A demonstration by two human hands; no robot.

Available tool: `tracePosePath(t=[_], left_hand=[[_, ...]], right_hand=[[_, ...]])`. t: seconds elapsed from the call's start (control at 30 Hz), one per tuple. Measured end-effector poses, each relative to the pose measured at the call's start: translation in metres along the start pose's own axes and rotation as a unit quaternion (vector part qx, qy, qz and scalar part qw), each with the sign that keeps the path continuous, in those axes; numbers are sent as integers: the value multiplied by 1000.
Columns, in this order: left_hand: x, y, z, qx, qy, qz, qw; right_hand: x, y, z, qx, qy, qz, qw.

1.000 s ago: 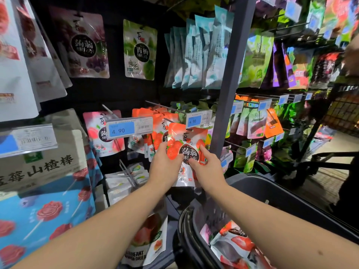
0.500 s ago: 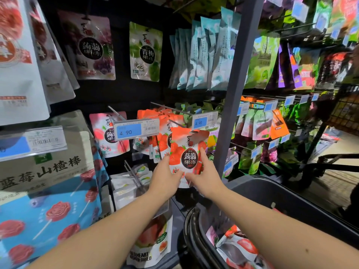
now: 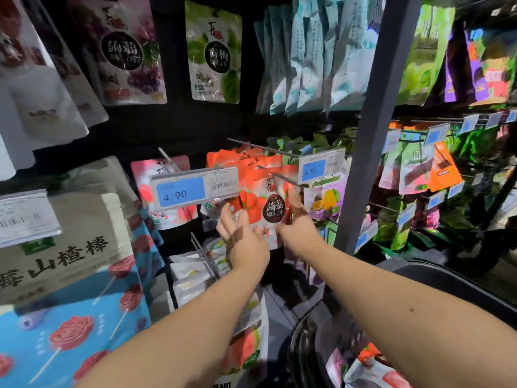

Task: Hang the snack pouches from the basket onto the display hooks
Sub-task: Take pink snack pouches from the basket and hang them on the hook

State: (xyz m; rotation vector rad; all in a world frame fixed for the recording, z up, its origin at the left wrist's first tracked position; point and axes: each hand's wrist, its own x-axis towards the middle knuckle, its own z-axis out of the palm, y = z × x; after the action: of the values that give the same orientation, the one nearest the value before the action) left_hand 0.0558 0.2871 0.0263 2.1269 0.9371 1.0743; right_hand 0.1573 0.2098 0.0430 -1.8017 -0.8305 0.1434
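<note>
Both bare arms reach into the snack rack, and the strawberry jelly pouch point(image 3: 265, 204) hangs at the front of a row of matching orange-red pouches point(image 3: 237, 158) on a metal display hook point(image 3: 288, 180), whose rod pokes out through the pouch's top edge. The left hand point(image 3: 242, 236) is at the pouch's lower left corner with its fingers point(image 3: 223, 219) straight and spread apart, gripping nothing; I cannot tell whether they brush the pouch. The right hand point(image 3: 298, 224) is blurred, its fingers reaching up along the pouch's right edge, and I cannot tell whether they pinch the pouch or merely rest against it. A price tag point(image 3: 193, 191) marked 4.90 sits just left of the pouch on the neighbouring hook, in front of a pink peach pouch point(image 3: 145, 189). A second price tag point(image 3: 321, 166) hangs just to the right, above a passion-fruit pouch point(image 3: 326, 198). A grey upright post point(image 3: 372, 135) stands right of that. Down in the lower right corner sits the black basket point(image 3: 453, 281), with more pouches point(image 3: 372, 368) lying inside near its front rim. Higher up the rack hang a grape pouch point(image 3: 126, 51), a green plum pouch point(image 3: 215, 54) and a row of pale blue pouches point(image 3: 313, 57). At the left edge are hawthorn stick packs point(image 3: 64, 242).
</note>
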Motion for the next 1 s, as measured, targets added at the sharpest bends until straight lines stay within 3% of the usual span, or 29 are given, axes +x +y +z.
tracePosePath(t=[0.23,0.47,0.57,0.7,1.0], left_hand=[[28,-13,2,-1,-17,0,1000],[47,-22,-1,-13,-13,-22,1000],[43,-22,-7,-37,14,-10,999],[43,-16,-14,-67,52,-28,996],[79,-18,-34,-144,-44,-52,987]], right_hand=[[29,8,27,-31,-26,-30,999],[47,6,47,-55,25,-41,997],[47,10,44,-72,28,-22,997],[44,17,31,-49,-12,76,996],[55,16,24,-67,-7,31,997]])
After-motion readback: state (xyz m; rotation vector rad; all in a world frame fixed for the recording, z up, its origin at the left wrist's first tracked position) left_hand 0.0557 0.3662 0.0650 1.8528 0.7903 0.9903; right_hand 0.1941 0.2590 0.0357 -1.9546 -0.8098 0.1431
